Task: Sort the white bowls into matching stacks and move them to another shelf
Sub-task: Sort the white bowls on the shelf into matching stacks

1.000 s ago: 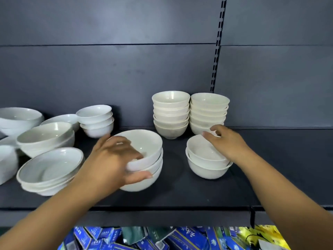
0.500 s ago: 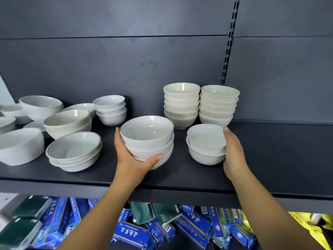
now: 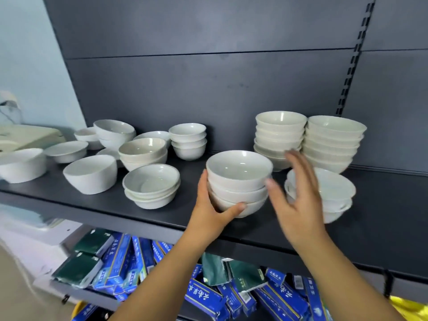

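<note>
The left hand [image 3: 209, 205] is gripping the three-bowl stack [image 3: 238, 181] from its left side, the thumb curling across the front of the lowest bowl while the fingers are hiding behind it; whether the stack's foot is resting on the dark shelf [image 3: 382, 216] or hanging just clear of it, I cannot tell. The right hand [image 3: 294, 193] is hovering just right of the stack, blurred, its fingers spreading straight and holding nothing; its thumb tip is lying close to the stack's right wall, touching or not I cannot say. Right of the stack and partly behind that open hand, a two-bowl stack [image 3: 333, 193] is sitting on the shelf. Behind the stack and to its right, two tall stacks are standing side by side against the back panel, the nearer tall stack [image 3: 279, 135] and the farther tall stack [image 3: 333, 140]. Left of the stack, a pile of shallow bowls [image 3: 151, 186] is sitting near the shelf's front edge; farther left, a single bowl [image 3: 91, 173] is lying tilted on its side. Below the stack, under the shelf, blue boxes [image 3: 208, 295] are lying in a heap.
</note>
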The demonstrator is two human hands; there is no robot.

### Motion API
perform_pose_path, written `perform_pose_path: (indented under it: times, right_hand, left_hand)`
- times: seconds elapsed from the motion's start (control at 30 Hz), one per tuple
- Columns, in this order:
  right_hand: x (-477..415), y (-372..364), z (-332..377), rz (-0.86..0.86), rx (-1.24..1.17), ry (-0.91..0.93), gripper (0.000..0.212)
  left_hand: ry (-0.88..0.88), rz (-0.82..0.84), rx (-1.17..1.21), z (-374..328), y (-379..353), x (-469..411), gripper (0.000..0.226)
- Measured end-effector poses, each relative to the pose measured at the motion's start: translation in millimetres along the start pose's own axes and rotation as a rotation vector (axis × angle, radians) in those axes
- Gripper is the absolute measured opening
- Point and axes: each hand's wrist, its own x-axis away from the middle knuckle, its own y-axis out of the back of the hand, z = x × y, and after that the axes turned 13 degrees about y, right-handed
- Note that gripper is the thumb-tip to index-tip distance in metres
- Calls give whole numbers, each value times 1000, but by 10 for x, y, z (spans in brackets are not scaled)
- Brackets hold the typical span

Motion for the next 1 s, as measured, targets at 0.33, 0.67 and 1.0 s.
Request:
perform_pose_path:
  times: [0.33,0.67,1.0]
  right_hand:
    - [155,-721,-112,-40,404,265,18]
    - [-105,-742,185,105,389,54,36]
    - [-346,-622,565,233,261,-343,16]
  left_hand:
    - [-102,-347,16,-61,1243,282,24]
    - [-188,-241,27,-22,2073,-246,15]
    - [-173,93,-167,290,2132,-706,23]
